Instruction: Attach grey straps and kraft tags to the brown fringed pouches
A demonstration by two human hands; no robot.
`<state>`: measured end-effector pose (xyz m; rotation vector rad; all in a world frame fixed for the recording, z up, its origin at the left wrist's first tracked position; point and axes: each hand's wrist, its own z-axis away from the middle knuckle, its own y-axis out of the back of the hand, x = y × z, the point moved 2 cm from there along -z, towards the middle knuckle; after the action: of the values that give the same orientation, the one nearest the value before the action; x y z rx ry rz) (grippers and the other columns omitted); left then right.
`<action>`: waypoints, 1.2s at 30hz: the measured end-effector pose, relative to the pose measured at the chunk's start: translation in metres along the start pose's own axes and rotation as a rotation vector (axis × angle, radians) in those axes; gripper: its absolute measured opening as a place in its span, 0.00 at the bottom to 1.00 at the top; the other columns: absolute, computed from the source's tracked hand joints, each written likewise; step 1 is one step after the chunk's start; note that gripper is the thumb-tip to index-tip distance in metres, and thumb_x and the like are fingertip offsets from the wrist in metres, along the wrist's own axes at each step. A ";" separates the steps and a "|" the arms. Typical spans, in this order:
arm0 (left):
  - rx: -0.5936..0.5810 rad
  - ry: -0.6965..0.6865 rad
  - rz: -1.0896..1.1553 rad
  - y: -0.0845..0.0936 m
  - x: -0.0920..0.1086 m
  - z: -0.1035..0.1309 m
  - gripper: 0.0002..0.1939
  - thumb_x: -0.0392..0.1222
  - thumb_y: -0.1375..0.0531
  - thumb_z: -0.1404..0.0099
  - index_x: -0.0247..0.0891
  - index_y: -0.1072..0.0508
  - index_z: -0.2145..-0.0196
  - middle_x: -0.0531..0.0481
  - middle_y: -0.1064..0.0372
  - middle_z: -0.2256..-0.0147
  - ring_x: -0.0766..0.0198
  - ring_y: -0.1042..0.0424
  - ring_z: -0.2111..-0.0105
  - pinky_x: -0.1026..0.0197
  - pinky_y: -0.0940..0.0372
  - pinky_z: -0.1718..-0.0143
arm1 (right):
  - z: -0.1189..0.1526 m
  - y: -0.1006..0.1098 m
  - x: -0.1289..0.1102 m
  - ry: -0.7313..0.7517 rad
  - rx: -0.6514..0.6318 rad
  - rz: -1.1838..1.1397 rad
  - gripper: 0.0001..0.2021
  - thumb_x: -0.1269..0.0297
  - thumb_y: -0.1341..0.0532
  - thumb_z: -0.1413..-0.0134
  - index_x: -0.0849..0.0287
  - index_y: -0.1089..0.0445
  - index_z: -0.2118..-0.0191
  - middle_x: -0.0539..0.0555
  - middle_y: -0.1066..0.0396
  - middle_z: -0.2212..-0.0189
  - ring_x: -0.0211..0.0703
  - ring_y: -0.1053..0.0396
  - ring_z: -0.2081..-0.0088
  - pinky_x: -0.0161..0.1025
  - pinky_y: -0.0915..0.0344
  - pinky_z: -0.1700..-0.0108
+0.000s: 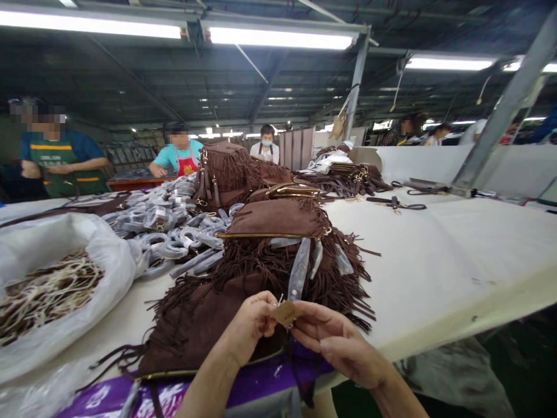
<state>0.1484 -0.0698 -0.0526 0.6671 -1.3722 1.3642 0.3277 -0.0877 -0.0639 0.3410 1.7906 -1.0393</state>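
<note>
Between my two hands is a small tan tag (pixel 285 313), held up over the front of the table. My left hand (pixel 256 319) pinches its left edge, near a thin pale string or pin at the top. From the other side, my right hand (pixel 333 337) grips the tag between thumb and fingers. Just beneath and behind them lies a dark brown fringed bag (pixel 195 325) with a gold zipper along its near edge. Farther back, another brown fringed bag (pixel 274 218) rests on a stack, with clear plastic-wrapped strips (pixel 300 268) hanging among the fringe.
A white plastic sack (pixel 113 255) of tangled tags and strings stands at the left. Behind it are many plastic-wrapped coiled straps (pixel 163 244). More brown bags (pixel 226 168) are piled beyond. Loose straps (pixel 400 204) lie on the white table (pixel 456 249). Several people work across the table.
</note>
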 end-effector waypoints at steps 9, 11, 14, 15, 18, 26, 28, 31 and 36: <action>0.067 0.066 0.256 0.008 -0.001 0.006 0.11 0.38 0.33 0.55 0.35 0.31 0.75 0.48 0.26 0.68 0.70 0.35 0.74 0.67 0.44 0.74 | -0.015 0.000 0.016 0.224 0.511 0.675 0.16 0.48 0.37 0.43 0.57 0.27 0.64 0.49 0.30 0.77 0.40 0.29 0.76 0.35 0.31 0.72; 0.071 0.056 0.265 0.010 -0.003 0.007 0.11 0.39 0.32 0.54 0.34 0.30 0.75 0.48 0.26 0.68 0.69 0.35 0.73 0.67 0.44 0.73 | -0.013 -0.007 0.013 0.307 0.433 0.980 0.13 0.56 0.45 0.35 0.56 0.26 0.62 0.50 0.33 0.74 0.39 0.31 0.75 0.35 0.33 0.70; 0.057 -0.017 0.147 0.008 -0.005 0.008 0.12 0.42 0.31 0.52 0.35 0.29 0.75 0.49 0.27 0.70 0.69 0.36 0.73 0.66 0.44 0.71 | -0.011 -0.013 0.007 0.323 0.328 1.293 0.15 0.65 0.52 0.33 0.55 0.27 0.62 0.52 0.33 0.71 0.40 0.32 0.70 0.35 0.35 0.67; 0.044 -0.063 0.072 0.006 -0.005 0.009 0.12 0.43 0.32 0.51 0.35 0.29 0.75 0.49 0.27 0.69 0.68 0.36 0.72 0.66 0.43 0.70 | -0.011 -0.014 0.005 0.303 0.310 1.366 0.15 0.67 0.53 0.33 0.55 0.28 0.62 0.52 0.34 0.71 0.41 0.32 0.69 0.35 0.36 0.67; 0.009 -0.287 -0.286 -0.001 0.004 0.013 0.06 0.41 0.35 0.47 0.36 0.26 0.76 0.47 0.26 0.66 0.61 0.32 0.65 0.61 0.39 0.61 | -0.013 -0.016 0.003 0.249 0.260 1.515 0.15 0.70 0.53 0.35 0.56 0.29 0.62 0.52 0.33 0.71 0.41 0.33 0.70 0.35 0.38 0.68; 0.118 -0.496 -0.995 -0.005 0.010 0.020 0.15 0.28 0.46 0.45 0.39 0.27 0.62 0.51 0.29 0.66 0.60 0.32 0.63 0.61 0.40 0.59 | -0.019 -0.013 0.020 0.117 0.321 1.134 0.05 0.69 0.46 0.41 0.55 0.34 0.63 0.45 0.33 0.78 0.39 0.33 0.78 0.35 0.36 0.72; 0.120 -0.452 -0.972 -0.003 0.010 0.023 0.09 0.29 0.46 0.43 0.39 0.30 0.67 0.53 0.32 0.70 0.62 0.33 0.68 0.63 0.41 0.65 | -0.015 -0.009 0.021 0.128 0.372 1.113 0.12 0.67 0.42 0.44 0.56 0.33 0.54 0.47 0.29 0.73 0.39 0.32 0.77 0.36 0.35 0.71; 0.169 -0.498 -0.996 0.004 0.026 0.038 0.08 0.29 0.46 0.42 0.39 0.31 0.69 0.53 0.32 0.70 0.63 0.33 0.68 0.64 0.42 0.65 | -0.009 -0.006 0.016 0.180 0.310 1.169 0.20 0.62 0.42 0.43 0.55 0.33 0.44 0.53 0.28 0.61 0.41 0.29 0.71 0.38 0.31 0.65; 0.361 -0.574 -1.053 0.016 0.075 0.080 0.09 0.28 0.46 0.42 0.39 0.30 0.68 0.55 0.32 0.71 0.64 0.33 0.68 0.64 0.42 0.65 | -0.012 -0.006 0.008 0.094 0.215 1.292 0.20 0.52 0.51 0.34 0.52 0.25 0.65 0.52 0.28 0.70 0.46 0.27 0.65 0.39 0.31 0.62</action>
<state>0.0892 -0.1210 0.0257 1.8083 -0.8955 0.5479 0.3131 -0.0830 -0.0661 1.4441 1.1102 -0.2510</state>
